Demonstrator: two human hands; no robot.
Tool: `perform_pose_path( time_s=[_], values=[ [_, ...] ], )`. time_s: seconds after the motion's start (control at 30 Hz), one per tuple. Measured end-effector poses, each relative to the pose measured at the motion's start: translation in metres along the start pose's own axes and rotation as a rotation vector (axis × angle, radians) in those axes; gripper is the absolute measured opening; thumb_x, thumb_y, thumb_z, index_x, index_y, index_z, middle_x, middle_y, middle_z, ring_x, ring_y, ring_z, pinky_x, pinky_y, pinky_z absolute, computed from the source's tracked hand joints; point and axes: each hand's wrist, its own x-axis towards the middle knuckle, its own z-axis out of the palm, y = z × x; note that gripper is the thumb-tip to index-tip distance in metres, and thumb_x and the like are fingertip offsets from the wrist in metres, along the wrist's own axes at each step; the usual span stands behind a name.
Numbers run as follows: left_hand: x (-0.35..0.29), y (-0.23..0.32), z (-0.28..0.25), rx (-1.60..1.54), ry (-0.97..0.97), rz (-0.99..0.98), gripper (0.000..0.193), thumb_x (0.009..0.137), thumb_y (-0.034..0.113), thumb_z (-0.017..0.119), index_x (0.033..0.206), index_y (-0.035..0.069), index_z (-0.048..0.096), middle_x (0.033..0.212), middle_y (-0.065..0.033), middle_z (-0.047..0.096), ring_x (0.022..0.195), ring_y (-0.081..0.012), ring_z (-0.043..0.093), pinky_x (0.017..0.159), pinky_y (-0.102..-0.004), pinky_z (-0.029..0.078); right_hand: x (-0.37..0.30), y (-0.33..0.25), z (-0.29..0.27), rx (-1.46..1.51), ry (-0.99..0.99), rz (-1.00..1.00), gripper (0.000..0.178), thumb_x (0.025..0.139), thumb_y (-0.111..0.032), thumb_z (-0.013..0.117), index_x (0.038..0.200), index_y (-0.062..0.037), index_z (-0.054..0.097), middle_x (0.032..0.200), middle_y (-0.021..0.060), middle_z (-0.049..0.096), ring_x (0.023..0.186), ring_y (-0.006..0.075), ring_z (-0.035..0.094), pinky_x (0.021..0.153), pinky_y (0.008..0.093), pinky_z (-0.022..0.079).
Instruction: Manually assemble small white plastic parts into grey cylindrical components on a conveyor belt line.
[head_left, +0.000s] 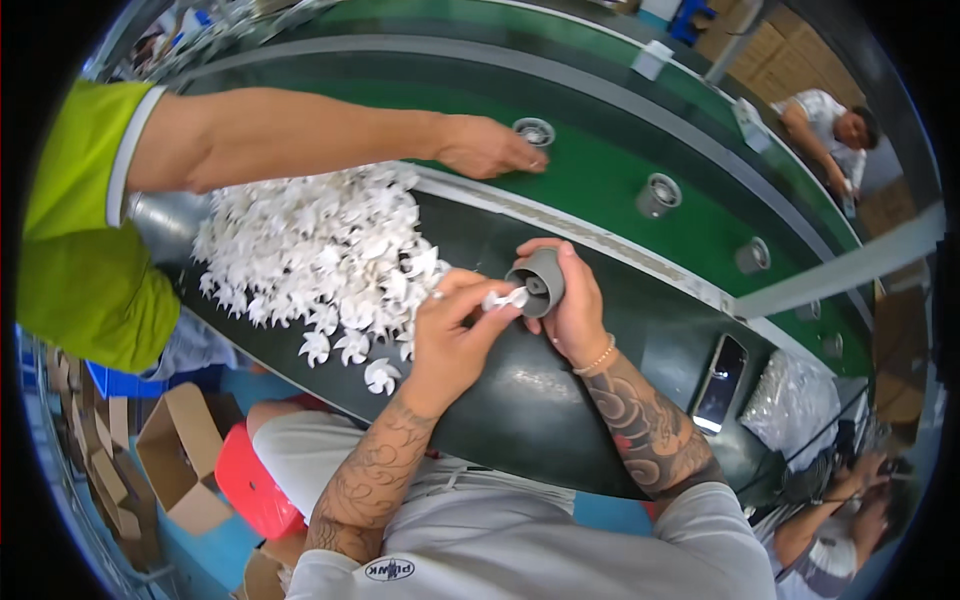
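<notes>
At the centre of the frame the person's right hand (575, 305) has its grip wrapped around a small grey cup-shaped housing (538, 281), holding it tilted with the open mouth turned toward the left hand (452, 330). The left hand's grip pinches a small white plastic impeller (503, 299) between thumb and fingertips, right at the mouth of the housing and touching it. Both hands hover above a dark counter (520, 400) that fills the middle of the frame. On the counter to the left of the hands lies a big pile of white impellers (320, 245), with a few loose ones (380, 375) strayed toward the lower left edge. Above the counter runs a green conveyor belt (600, 175), curving from upper left to the right edge, carrying several grey housings (657, 195) spaced apart. A co-worker's arm in a lime-green sleeve (80, 200) reaches in from the left, its hand (490, 148) resting on the belt just beside another housing (533, 131). On the counter at the right lies a dark phone (720, 382), and beside it a clear bag (795, 405) of white parts. Another person (830, 125) sits at the upper right, beyond the belt
</notes>
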Motion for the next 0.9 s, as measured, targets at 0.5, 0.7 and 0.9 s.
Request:
perform_pose_path(
  time_s=[0.5,0.7,0.9],
  values=[
    [-0.001,-0.009,0.0,0.159,-0.051,0.123,0.021,0.079,-0.001,0.074,0.1,0.0,0.071,0.111,-0.0111,0.061,0.085,-0.0175,0.063,0.073,-0.0282,0.053,0.001,-0.004,0.006,-0.241,-0.018,0.017,0.045,0.102,-0.037,0.032,0.105,-0.0014,0.06,0.082,0.0066,0.063,0.057,0.0081,0.055,0.04,0.0202,0.039],
    [0.0,-0.006,-0.002,0.116,0.0,0.081,0.018,0.077,0.0,0.076,0.094,0.0,0.071,0.107,-0.0104,0.067,0.084,-0.0175,0.068,0.073,-0.0268,0.054,0.002,-0.002,0.001,-0.345,-0.084,-0.019,0.045,0.1,-0.037,0.035,0.107,0.0008,0.058,0.089,0.0083,0.064,0.07,0.0108,0.059,0.055,0.0212,0.046],
    [0.0,-0.01,-0.004,0.087,-0.017,0.154,0.016,0.075,0.001,0.078,0.09,0.001,0.071,0.107,-0.0098,0.067,0.082,-0.0177,0.068,0.072,-0.0271,0.055,0.001,-0.001,0.0,-0.376,-0.088,-0.02,0.044,0.1,-0.035,0.036,0.106,0.0022,0.059,0.092,0.0102,0.064,0.083,0.015,0.061,0.076,0.0259,0.048]
  ],
)
